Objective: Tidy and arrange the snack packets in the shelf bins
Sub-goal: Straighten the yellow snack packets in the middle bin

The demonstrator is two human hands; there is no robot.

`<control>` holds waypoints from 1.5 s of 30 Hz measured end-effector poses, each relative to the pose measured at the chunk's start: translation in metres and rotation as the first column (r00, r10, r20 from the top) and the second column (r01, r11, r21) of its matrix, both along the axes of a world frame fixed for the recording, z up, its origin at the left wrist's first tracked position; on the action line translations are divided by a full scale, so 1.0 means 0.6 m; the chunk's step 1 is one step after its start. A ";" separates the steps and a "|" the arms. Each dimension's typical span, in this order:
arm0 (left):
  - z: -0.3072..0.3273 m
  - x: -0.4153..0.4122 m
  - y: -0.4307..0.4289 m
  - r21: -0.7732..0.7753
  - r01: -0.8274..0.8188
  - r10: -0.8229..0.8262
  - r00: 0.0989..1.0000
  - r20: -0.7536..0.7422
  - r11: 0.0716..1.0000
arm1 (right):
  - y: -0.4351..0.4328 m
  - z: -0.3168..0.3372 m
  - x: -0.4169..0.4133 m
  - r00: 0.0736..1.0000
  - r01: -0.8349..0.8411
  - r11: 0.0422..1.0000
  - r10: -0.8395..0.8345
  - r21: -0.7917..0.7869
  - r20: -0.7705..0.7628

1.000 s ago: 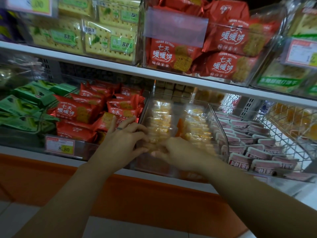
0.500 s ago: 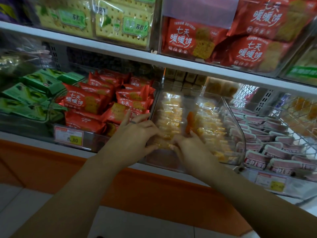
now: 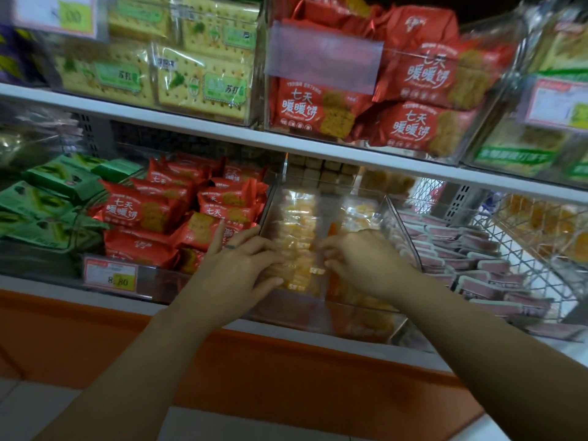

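A clear plastic bin (image 3: pixel 324 316) on the lower shelf holds rows of small clear packets of yellow biscuits (image 3: pixel 297 218). Both my hands are inside its front part. My left hand (image 3: pixel 238 268) lies with fingers spread over the front packets of the left row, thumb under them. My right hand (image 3: pixel 362 262) has its fingers curled on packets near the middle, next to an orange packet (image 3: pixel 332 230) that stands on edge. Which packet the right fingers pinch is hidden by the hand.
Left of this bin lies a bin of red biscuit packets (image 3: pixel 143 211), then green packets (image 3: pixel 47 198). Right of it, pink-and-white packets (image 3: pixel 477 272) fill a wire basket (image 3: pixel 541 249). The upper shelf (image 3: pixel 222 135) carries bins of yellow crackers and larger red packets. A price tag (image 3: pixel 111 276) hangs in front.
The view has shifted slightly. My right hand moved up and right along the packets in the bin; my left hand stays on the left row's front.
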State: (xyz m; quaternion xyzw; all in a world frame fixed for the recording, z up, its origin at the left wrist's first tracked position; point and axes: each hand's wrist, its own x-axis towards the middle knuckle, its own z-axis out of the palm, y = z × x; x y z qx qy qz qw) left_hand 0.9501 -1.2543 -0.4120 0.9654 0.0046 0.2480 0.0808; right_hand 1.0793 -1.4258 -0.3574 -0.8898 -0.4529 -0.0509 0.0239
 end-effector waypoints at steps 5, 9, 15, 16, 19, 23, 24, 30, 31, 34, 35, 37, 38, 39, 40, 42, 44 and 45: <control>-0.004 0.006 0.005 0.058 -0.054 0.054 0.999 0.002 0.997 | 0.034 -0.006 0.004 0.983 0.047 0.995 -0.030 0.089 -0.184; -0.005 0.008 0.012 0.077 -0.055 0.054 0.998 0.013 0.995 | 0.045 -0.010 0.003 0.977 0.050 0.990 -0.021 0.131 -0.212; -0.007 0.006 0.007 -0.006 -0.030 0.030 0.998 0.057 1.000 | 0.020 -0.001 0.013 0.955 0.012 0.991 0.029 0.135 -0.294; -0.005 0.005 0.008 -0.024 -0.032 0.034 0.997 0.074 0.999 | 0.015 -0.002 0.010 0.963 -0.015 0.991 0.050 0.131 -0.265; -0.003 0.006 0.011 -0.038 -0.049 0.052 0.994 0.095 0.998 | 0.015 -0.011 0.000 0.990 -0.092 0.991 0.102 0.100 -0.102; -0.004 0.009 0.013 -0.060 -0.072 0.078 0.993 0.093 0.996 | 0.032 -0.004 -0.010 0.992 -0.099 0.993 0.104 0.068 -0.076; -0.004 0.009 0.014 -0.063 -0.073 0.078 0.992 0.096 0.995 | 0.036 -0.001 -0.011 0.990 -0.101 0.994 0.103 0.032 -0.097; -0.006 0.010 0.016 -0.110 -0.059 0.069 0.993 0.093 0.992 | 0.071 -0.002 -0.003 0.985 -0.092 0.994 0.082 -0.056 -0.153; -0.008 0.010 0.016 -0.118 -0.057 0.068 0.993 0.093 0.991 | 0.070 -0.007 -0.003 0.984 -0.069 0.998 0.066 -0.013 -0.165; -0.010 0.010 0.017 -0.135 -0.053 0.066 0.993 0.093 0.989 | 0.057 -0.018 -0.005 0.983 -0.037 0.989 0.063 0.146 -0.174; -0.009 0.011 0.017 -0.137 -0.050 0.063 0.994 0.094 0.989 | 0.051 -0.021 -0.006 0.981 -0.035 0.983 0.069 0.181 -0.184; -0.007 0.012 0.016 -0.147 -0.049 0.064 0.993 0.100 0.988 | 0.047 -0.026 -0.008 0.977 -0.037 0.975 0.082 0.217 -0.199; -0.007 0.011 0.015 -0.153 -0.051 0.067 0.992 0.103 0.987 | 0.048 -0.030 -0.008 0.974 -0.042 0.972 0.091 0.231 -0.208; -0.006 0.011 0.014 -0.160 -0.053 0.070 0.992 0.104 0.986 | 0.052 -0.035 -0.007 0.972 -0.045 0.970 0.098 0.238 -0.215; -0.005 0.011 0.013 -0.163 -0.054 0.071 0.992 0.105 0.985 | 0.056 -0.040 -0.007 0.970 -0.050 0.970 0.103 0.236 -0.219; -0.004 0.011 0.011 -0.158 -0.053 0.069 0.993 0.099 0.986 | 0.062 -0.043 -0.008 0.963 -0.072 0.977 0.120 0.201 -0.241; -0.003 0.013 0.009 -0.138 -0.059 0.071 0.994 0.088 0.989 | 0.066 -0.037 -0.006 0.950 -0.120 0.980 0.159 0.156 -0.270; -0.003 0.014 0.009 -0.133 -0.059 0.070 0.994 0.084 0.989 | 0.066 -0.031 -0.008 0.941 -0.137 0.983 0.168 0.124 -0.294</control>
